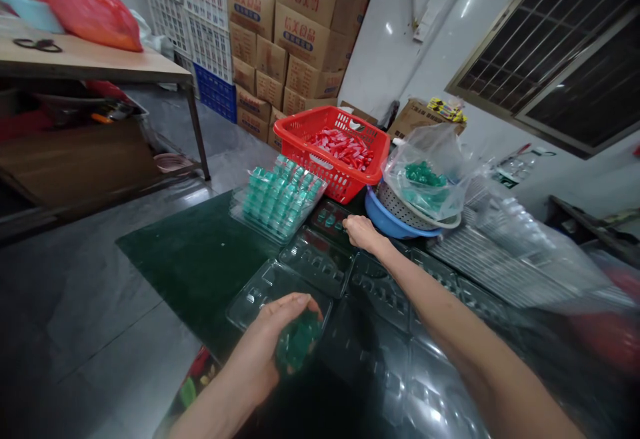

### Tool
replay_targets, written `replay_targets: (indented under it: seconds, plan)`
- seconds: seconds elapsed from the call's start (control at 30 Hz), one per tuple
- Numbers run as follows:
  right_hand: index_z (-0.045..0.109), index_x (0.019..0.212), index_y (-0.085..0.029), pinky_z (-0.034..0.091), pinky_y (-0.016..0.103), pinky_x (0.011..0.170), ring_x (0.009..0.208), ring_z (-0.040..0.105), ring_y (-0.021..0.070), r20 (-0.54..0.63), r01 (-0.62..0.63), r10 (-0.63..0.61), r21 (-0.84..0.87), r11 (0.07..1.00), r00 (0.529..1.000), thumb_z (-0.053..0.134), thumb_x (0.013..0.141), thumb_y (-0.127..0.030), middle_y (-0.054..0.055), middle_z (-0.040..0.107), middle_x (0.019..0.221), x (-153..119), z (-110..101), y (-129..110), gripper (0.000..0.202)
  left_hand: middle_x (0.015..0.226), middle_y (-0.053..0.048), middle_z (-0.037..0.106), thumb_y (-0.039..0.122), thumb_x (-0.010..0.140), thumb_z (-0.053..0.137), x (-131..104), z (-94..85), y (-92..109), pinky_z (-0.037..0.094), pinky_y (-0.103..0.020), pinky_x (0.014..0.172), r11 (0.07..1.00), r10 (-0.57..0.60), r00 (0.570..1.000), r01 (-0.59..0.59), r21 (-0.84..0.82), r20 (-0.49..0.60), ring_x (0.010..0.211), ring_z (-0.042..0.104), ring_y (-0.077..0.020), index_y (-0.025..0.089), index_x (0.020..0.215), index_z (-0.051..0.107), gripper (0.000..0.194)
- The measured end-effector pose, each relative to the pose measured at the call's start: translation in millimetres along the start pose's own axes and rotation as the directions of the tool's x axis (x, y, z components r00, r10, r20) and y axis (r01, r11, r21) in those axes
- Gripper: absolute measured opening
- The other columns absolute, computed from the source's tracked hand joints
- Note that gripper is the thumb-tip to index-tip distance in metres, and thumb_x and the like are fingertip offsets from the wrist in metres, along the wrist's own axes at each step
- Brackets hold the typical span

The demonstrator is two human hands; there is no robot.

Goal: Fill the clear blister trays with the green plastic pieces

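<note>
My left hand (273,339) is cupped around a handful of small green translucent pieces (299,340) above the near clear plastic trays. My right hand (361,232) reaches to the far side of the table, its fingers closed together over a clear tray (330,209). A few green pieces lie in that tray's hollows beside my fingertips. Whatever those fingers pinch is hidden. Several more clear trays (317,262) with moulded hollows lie flat in rows under and around my arms. To the left stands a stack of filled trays (283,196) with green pieces.
Behind the trays sit a red basket (327,169) of red and white pieces and a blue basin (393,219) under a grey colander with bagged green pieces (425,176). Stacked clear trays (515,246) are at the right. Cartons (313,32) and another table (100,62) stand beyond.
</note>
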State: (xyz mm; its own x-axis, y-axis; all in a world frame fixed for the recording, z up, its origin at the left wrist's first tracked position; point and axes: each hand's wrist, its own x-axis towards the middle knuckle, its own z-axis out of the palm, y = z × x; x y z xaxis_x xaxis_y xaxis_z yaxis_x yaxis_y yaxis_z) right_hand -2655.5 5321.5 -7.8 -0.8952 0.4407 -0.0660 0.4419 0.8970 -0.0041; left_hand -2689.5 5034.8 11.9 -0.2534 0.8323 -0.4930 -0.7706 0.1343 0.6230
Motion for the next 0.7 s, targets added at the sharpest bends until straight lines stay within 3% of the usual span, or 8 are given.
replay_targets:
  seconds: [0.1, 0.27, 0.53, 0.7]
  plan:
    - [0.064, 0.081, -0.015, 0.037, 0.026, 0.069, 0.088, 0.057, 0.0233, 0.008, 0.003, -0.003, -0.009, 1.000, 1.000, 0.054, 0.067, -0.007, 0.013, 0.063, 0.091, -1, -1, -1, 0.018, 0.070, -0.004, 0.063, 0.036, 0.070, 0.062, -3, 0.8, -4, 0.037, -0.018, 0.042, 1.000, -0.011, 1.000, 0.011, 0.011, -0.010, 0.052, 0.055, -0.0111, 0.014, 0.072, 0.062, 0.022]
    - [0.065, 0.073, -0.017, 0.036, 0.021, 0.058, 0.072, 0.058, 0.0160, 0.015, -0.023, 0.022, 0.041, 0.999, 1.000, 0.052, 0.072, -0.016, 0.005, 0.064, 0.075, 2, -6, 5, 0.013, 0.069, -0.004, 0.062, 0.034, 0.071, 0.062, -12, -5.2, -11, 0.042, -0.020, 0.050, 0.999, 0.035, 0.999, -0.035, 0.012, 0.026, 0.056, 0.056, -0.0120, 0.013, 0.073, 0.064, 0.021]
    - [0.064, 0.071, -0.013, 0.035, 0.018, 0.050, 0.060, 0.054, 0.0101, -0.006, -0.087, 0.089, 0.171, 0.981, 0.996, 0.056, 0.071, -0.018, 0.000, 0.061, 0.064, 2, -9, 6, 0.009, 0.080, -0.006, 0.064, 0.035, 0.071, 0.061, -31, -5.3, 2, 0.047, -0.026, 0.060, 0.999, 0.029, 1.000, -0.029, 0.028, -0.008, 0.069, 0.060, -0.0172, 0.015, 0.073, 0.064, 0.021]
    - [0.060, 0.075, -0.012, 0.040, 0.018, 0.048, 0.050, 0.052, 0.0067, 0.116, -0.193, 0.172, 0.207, 0.959, 0.978, 0.056, 0.078, -0.024, -0.002, 0.057, 0.059, 14, -5, 11, 0.013, 0.077, -0.005, 0.063, 0.035, 0.074, 0.059, -29, -4.5, -4, 0.046, -0.022, 0.057, 0.999, 0.019, 1.000, -0.020, 0.048, 0.008, 0.063, 0.058, -0.0136, 0.014, 0.073, 0.063, 0.022]
